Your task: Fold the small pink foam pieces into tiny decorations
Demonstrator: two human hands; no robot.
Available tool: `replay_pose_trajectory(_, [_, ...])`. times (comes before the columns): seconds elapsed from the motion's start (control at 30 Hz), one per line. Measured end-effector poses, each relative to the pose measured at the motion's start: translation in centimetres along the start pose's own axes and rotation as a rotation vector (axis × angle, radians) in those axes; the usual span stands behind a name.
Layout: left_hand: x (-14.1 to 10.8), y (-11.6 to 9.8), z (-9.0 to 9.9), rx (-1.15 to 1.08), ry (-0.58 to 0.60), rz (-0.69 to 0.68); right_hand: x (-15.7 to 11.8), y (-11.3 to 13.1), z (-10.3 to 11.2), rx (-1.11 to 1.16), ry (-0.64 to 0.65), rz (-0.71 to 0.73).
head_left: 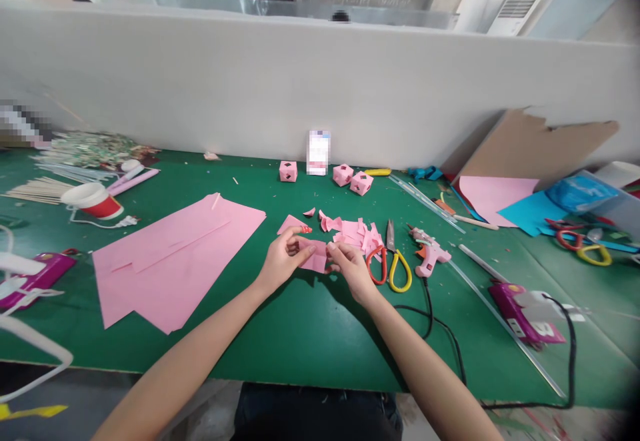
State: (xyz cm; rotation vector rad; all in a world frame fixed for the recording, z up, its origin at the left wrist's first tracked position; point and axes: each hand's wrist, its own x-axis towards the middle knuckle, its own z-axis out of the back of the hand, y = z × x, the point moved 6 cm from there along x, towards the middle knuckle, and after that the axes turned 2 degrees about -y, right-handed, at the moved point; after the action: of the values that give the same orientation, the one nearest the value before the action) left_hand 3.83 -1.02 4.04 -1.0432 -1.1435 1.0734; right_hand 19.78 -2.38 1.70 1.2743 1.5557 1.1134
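Between my two hands, just above the green table, is a small piece of pink paper (315, 261). My left hand (286, 254) pinches its left side between thumb and fingers. The right edge is pinched by my right hand (350, 267). Pink paper scraps (353, 232) lie just beyond my right hand. Scissors (393, 257) with one red and one yellow handle rest right of it, and a pink glue gun (431, 253) lies further right. Farther back stand folded pink paper cubes with cut-out holes, one cube (289, 171) at left and another cube (361, 183) at right.
Large pink sheets (170, 267) cover the left of the table. A phone (319, 153) leans on the white partition (225, 87). A paper cup (95, 201) and sticks stand far left. A power strip (525, 314), black cable, clear glue sticks and cardboard (535, 147) occupy the right.
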Motion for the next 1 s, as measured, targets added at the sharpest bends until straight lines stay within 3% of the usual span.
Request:
replay_pose_trajectory(0.23, [-0.3,-0.5,-0.1,0.030,0.011,-0.030,-0.2,-0.5,-0.6,0.108,0.077,-0.142])
replay_pose_trajectory(0.53, [-0.5,-0.9,-0.4,0.119,0.042,-0.081,-0.5,-0.7,-0.8,0.050,0.121,-0.154])
replay_pose_trajectory(1.0, [-0.5,-1.3,0.1,0.024,-0.027,-0.047,0.2,-0.6,0.3,0.137,-0.044,-0.116])
